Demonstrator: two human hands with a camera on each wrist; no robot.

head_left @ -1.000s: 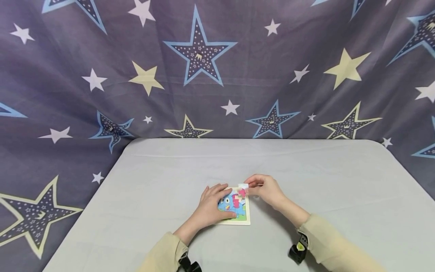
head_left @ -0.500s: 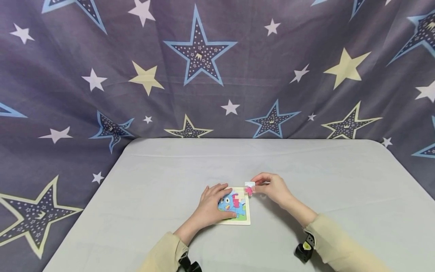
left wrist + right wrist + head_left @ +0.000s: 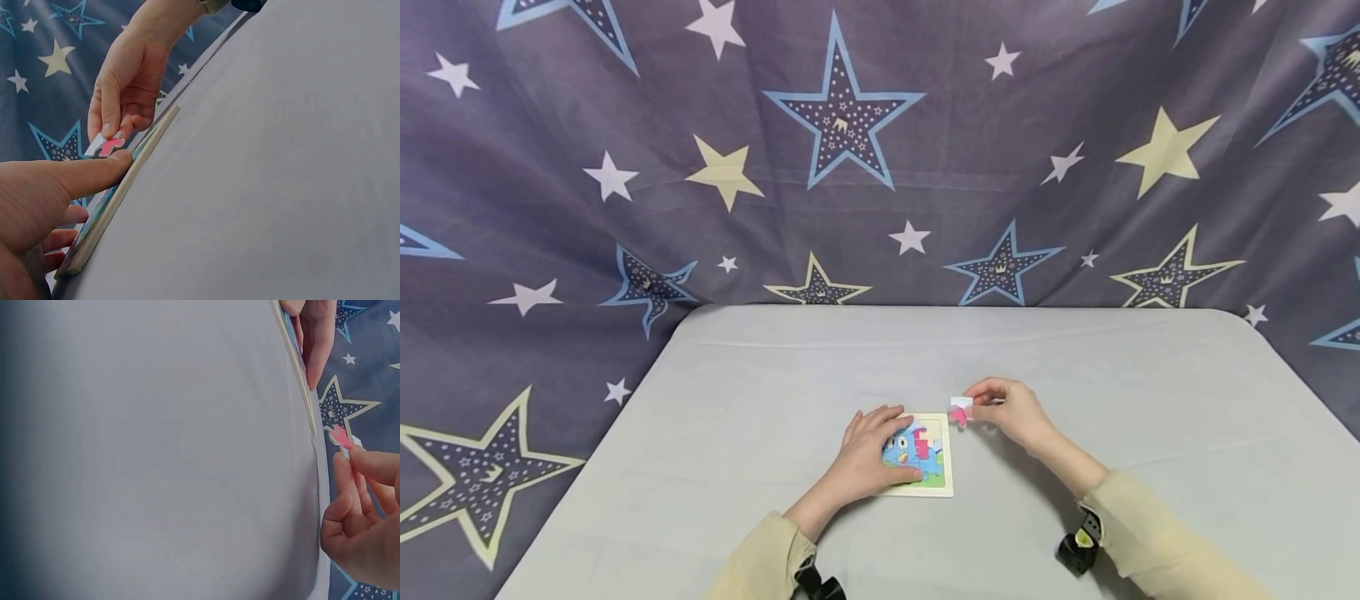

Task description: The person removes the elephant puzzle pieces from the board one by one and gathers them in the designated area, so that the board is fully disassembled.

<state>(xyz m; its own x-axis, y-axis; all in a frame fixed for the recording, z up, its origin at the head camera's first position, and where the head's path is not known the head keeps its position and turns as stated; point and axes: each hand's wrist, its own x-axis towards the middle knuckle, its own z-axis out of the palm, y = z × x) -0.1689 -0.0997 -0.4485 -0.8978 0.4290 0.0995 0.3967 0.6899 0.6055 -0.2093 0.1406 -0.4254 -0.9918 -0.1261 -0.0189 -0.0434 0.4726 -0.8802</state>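
A square wooden jigsaw puzzle with a pale frame lies on the table, showing a blue cartoon figure with pink and green parts. My left hand rests across its left side, thumb laid straight over the picture, covering part of it. Between thumb and fingertips my right hand pinches a pink and white puzzle piece, held just off the puzzle's top right corner. That corner of the puzzle shows bare cream backing. In the right wrist view the piece is tilted, apart from the frame.
A pale grey cloth covers the table. Behind it hangs a dark curtain printed with stars. Black wrist cameras sit below both beige sleeves.
My right hand has lifted the pink and white puzzle piece from the puzzle's top right area and carried it right and away, baring the backing. My left hand has stayed in place.
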